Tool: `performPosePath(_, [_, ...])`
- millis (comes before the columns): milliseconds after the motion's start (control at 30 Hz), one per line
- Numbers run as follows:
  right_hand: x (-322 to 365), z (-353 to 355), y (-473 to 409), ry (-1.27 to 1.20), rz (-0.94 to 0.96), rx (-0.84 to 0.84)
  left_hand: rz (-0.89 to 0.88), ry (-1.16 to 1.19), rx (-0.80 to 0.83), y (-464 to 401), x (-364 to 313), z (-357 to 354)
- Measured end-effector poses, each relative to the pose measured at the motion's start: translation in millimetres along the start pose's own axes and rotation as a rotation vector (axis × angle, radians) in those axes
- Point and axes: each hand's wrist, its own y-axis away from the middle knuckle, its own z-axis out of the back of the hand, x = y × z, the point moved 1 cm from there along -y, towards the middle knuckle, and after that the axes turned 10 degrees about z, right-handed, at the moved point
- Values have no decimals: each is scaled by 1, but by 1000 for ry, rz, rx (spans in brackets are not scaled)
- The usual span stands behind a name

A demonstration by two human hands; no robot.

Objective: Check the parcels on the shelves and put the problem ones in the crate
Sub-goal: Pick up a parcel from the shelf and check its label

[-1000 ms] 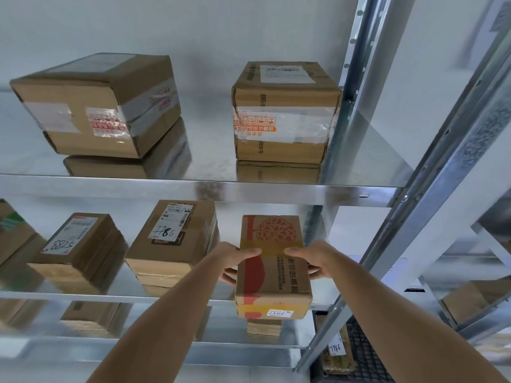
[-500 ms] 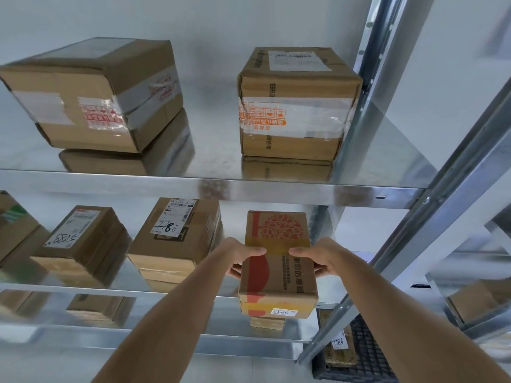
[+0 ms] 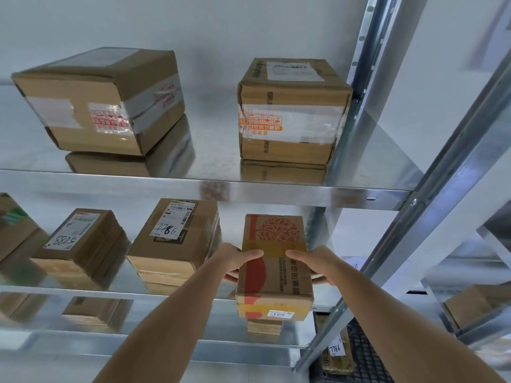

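Vs 0.5 s ago: my grip is unchanged and the red-print parcel (image 3: 274,268) sits at the same spot on the middle shelf (image 3: 83,293); only the view has tipped up slightly. Galvanised steel rack against a white wall (image 3: 193,23). Parcel lies at that shelf's front edge, right of the parcel marked 7786 (image 3: 173,241). My left hand (image 3: 237,259) and right hand (image 3: 313,262) clamp its 2 sides, thumbs on top, fingers curled underneath. Black crate (image 3: 365,357) sits below the parcel, to its right.

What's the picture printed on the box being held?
A red-orange tree design on the brown cardboard box, with a red band and yellow tape; the head view shows it.
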Motion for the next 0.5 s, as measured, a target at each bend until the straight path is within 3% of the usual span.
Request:
performPosePath(267, [21, -14, 69, -245, 162, -37, -27, 276, 123, 3, 13, -7])
performPosePath(500, [6, -4, 49, -118, 227, -48, -3, 426, 269, 0, 16, -16])
